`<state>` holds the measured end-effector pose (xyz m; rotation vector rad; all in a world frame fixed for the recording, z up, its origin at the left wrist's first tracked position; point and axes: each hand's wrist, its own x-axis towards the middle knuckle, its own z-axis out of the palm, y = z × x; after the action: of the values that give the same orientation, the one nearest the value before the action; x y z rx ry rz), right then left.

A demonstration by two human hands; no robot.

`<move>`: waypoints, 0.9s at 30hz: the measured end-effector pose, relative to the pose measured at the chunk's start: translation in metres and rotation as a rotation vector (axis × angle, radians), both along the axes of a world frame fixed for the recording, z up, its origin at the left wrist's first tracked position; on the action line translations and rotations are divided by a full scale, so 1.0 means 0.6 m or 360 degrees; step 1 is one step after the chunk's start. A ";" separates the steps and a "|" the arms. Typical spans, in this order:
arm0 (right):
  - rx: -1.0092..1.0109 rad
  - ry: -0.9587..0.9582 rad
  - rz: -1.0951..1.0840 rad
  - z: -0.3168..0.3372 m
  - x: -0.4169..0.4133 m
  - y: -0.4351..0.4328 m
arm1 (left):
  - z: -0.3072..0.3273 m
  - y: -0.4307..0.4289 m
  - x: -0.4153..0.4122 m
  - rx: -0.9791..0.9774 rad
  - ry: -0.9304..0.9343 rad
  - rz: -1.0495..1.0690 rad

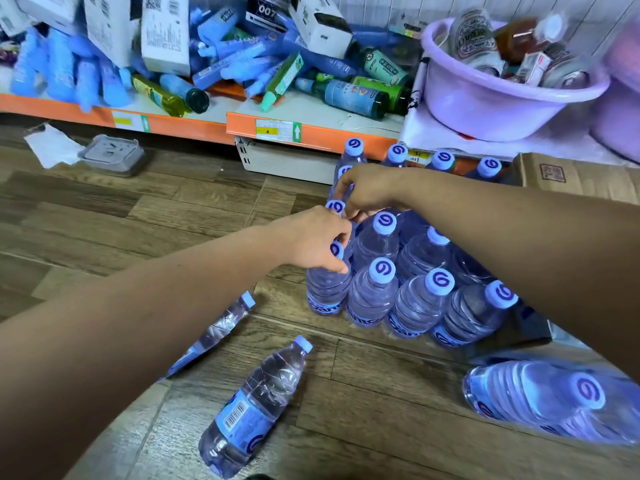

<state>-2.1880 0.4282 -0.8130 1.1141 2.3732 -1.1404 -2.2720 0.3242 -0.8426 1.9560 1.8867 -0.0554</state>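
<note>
Wooden floor (138,216) before the shop shelf (194,124): we line up water bottles (372,292), mostly done.
Our left hand (311,240) pinches the corner bottle (325,292) at its cap; our right hand (370,192) curls just behind, its grip hidden. Three loose bottles (249,407) lie apart, probably left to stand.

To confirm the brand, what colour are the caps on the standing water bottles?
Light blue caps with a dark purple swirl, clearest in the head view.

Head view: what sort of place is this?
Likely a small shop: orange shelving with price labels, heaps of bottled goods, and many identical water bottles standing on the floor.
</note>
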 end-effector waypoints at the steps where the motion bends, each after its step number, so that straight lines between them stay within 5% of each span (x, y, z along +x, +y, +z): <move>1: 0.0026 0.0013 0.0007 0.001 -0.001 0.000 | -0.001 -0.002 -0.001 -0.0010 -0.0008 0.0020; 6: 0.0342 0.0026 0.0172 0.014 -0.017 -0.005 | 0.003 -0.009 -0.015 -0.0127 -0.0047 0.0066; 27: 0.0526 -0.0128 0.0381 -0.002 -0.062 -0.026 | -0.015 -0.022 -0.016 0.0052 -0.0092 0.0108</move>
<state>-2.2253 0.4126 -0.8143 0.9130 2.6060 -0.6289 -2.2815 0.3110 -0.8515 1.8925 1.9259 0.0518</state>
